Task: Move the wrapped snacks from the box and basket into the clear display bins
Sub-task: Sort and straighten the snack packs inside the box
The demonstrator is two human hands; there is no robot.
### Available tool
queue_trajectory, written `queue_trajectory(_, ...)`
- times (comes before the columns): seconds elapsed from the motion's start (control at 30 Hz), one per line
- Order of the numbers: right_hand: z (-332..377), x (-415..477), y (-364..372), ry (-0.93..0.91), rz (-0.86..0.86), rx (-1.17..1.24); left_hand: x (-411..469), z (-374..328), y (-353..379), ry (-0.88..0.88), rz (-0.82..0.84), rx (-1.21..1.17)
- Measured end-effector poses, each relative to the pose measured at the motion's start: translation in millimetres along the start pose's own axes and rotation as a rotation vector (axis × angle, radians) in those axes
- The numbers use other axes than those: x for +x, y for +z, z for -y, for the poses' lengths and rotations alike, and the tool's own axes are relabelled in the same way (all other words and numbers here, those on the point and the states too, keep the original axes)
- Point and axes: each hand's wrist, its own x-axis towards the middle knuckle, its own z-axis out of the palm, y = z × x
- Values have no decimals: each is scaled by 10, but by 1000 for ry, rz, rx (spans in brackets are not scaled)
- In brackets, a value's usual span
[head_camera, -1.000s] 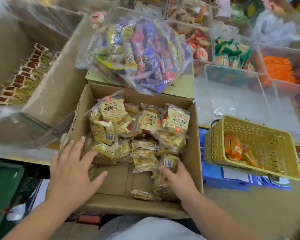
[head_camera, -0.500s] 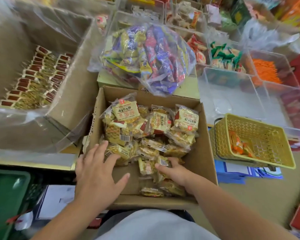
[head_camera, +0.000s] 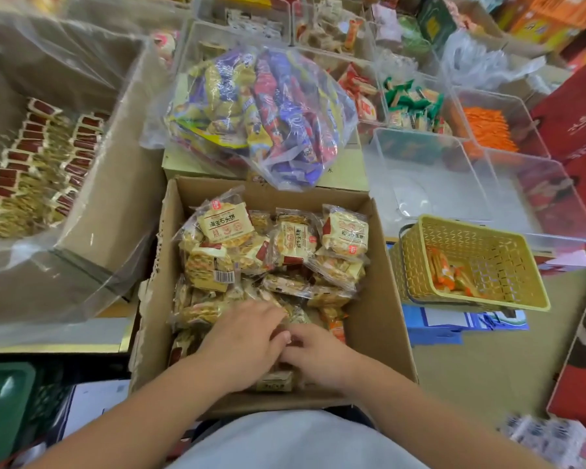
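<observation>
An open cardboard box (head_camera: pixel 384 265) in front of me holds several clear-wrapped yellow snack packets (head_camera: pixel 285 245). Both of my hands are inside its near end, side by side and touching. My left hand (head_camera: pixel 244 343) lies over the packets with its fingers curled down onto them. My right hand (head_camera: pixel 318 362) curls round packets beside it; what lies under the hands is hidden. To the right, a yellow basket (head_camera: pixel 508 275) holds a few orange-wrapped snacks (head_camera: pixel 450 275). Behind the basket stand two clear display bins (head_camera: pixel 430 170) (head_camera: pixel 538 198).
A big clear bag of mixed purple, red and yellow snacks (head_camera: pixel 261 116) lies on a carton behind the box. A large plastic-lined carton with rows of red-tipped packets (head_camera: pixel 38 164) fills the left. Further bins with orange (head_camera: pixel 487 126) and green (head_camera: pixel 413 103) snacks stand at the back right.
My left hand moved from the box's near-left rim into the box, onto the packets. My right hand drew back toward me and met it. The camera has moved closer to the box.
</observation>
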Motion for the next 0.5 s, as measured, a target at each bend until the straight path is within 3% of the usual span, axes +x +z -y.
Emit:
queue_trajectory(0.1,-252,68,-222,195,-284,45,114,16,138,36,203,156)
queue_trajectory(0.17,-452,119,-373,346,-384,89,126,90,220,54,284,215)
queue_trajectory(0.33,-593,376,-464,461,-355,295,112,259,299,-4,317,204)
queue_trajectory(0.5,-597,659,-488,497,-391,343,82,277,239,-52,167,-16)
